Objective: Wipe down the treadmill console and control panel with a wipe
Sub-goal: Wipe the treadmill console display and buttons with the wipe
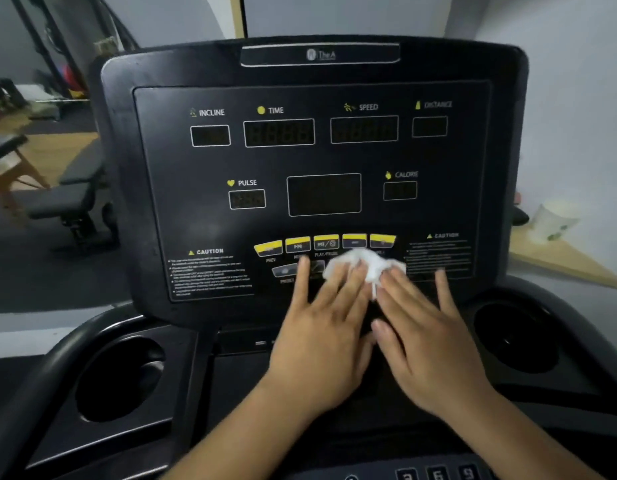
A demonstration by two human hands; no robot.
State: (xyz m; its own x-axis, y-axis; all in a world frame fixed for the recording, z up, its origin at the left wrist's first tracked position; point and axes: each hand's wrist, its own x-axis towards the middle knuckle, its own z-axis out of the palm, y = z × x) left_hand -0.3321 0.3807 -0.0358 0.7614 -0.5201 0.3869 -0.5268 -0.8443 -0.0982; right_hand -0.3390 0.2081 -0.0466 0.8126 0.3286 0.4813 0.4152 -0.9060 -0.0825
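Note:
The black treadmill console [314, 157] fills the view, its dark display windows labelled INCLINE, TIME, SPEED, PULSE and CALORIE. A row of yellow buttons [324, 243] runs along its lower part. Just below that row lies a crumpled white wipe [364, 265], pressed flat against the panel. My left hand [321, 327] and my right hand [421, 327] lie side by side with fingers spread, and the fingertips of both rest on the wipe. The hands hide the lower grey buttons and part of the panel's bottom edge.
Round cup holders sit at the lower left [120, 379] and the right [515, 334] of the console. A white cup [551, 223] stands on a wooden shelf [563, 261] to the right. Weight benches [71, 199] stand on the floor at left. Number keys [438, 472] show at the bottom edge.

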